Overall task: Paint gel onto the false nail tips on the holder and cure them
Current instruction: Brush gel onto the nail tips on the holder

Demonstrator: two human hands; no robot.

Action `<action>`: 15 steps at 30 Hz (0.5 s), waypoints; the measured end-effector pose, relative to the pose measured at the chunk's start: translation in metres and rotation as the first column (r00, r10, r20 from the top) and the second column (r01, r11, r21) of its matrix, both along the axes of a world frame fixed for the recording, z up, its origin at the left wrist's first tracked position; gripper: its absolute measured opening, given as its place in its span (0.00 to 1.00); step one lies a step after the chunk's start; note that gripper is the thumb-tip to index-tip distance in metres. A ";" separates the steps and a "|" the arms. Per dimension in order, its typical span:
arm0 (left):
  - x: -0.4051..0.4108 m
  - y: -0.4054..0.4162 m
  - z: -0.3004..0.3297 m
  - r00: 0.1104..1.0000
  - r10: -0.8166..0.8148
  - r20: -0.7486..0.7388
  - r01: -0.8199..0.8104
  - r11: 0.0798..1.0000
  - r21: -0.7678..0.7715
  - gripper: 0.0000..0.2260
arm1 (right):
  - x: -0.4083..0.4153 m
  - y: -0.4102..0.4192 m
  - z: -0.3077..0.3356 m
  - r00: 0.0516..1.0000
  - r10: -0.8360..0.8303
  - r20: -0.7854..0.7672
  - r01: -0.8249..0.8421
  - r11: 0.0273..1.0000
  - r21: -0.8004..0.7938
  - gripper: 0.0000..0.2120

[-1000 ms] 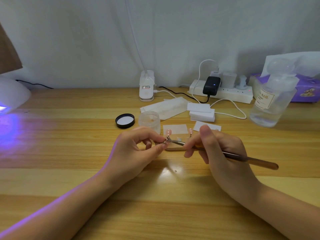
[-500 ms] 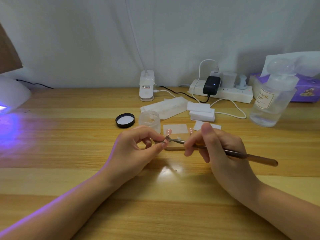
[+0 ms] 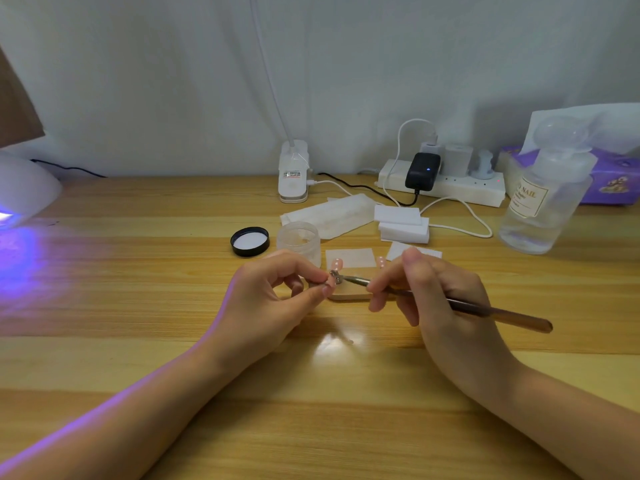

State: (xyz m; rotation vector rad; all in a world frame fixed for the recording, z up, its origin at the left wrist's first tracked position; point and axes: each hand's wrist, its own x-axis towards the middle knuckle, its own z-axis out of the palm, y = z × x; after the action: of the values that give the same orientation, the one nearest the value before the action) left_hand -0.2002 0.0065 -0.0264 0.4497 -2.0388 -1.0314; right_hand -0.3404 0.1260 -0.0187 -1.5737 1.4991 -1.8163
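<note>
Little moved; right hand (image 3: 446, 299) pinches brush (image 3: 460, 303), left hand (image 3: 273, 296) pinches pink white-dotted nail tip (image 3: 335, 277).

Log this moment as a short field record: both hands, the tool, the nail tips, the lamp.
left hand: pinches a small piece at the brush tip
right hand: holds the brush
nail tips: upright on the holder, between the hands
gel jar: open, lid beside it
curing lamp: far left, glowing violet
</note>
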 end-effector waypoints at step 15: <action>0.000 0.001 0.001 1.000 -0.002 0.002 0.002 1.000 0.010 0.02 | 0.000 -0.001 -0.001 0.999 -0.011 -0.043 0.011 1.000 0.004 0.18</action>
State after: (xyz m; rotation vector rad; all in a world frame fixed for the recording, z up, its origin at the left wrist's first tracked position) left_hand -0.2005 0.0071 -0.0254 0.4545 -2.0369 -1.0429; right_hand -0.3405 0.1248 -0.0193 -1.6146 1.5327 -1.7951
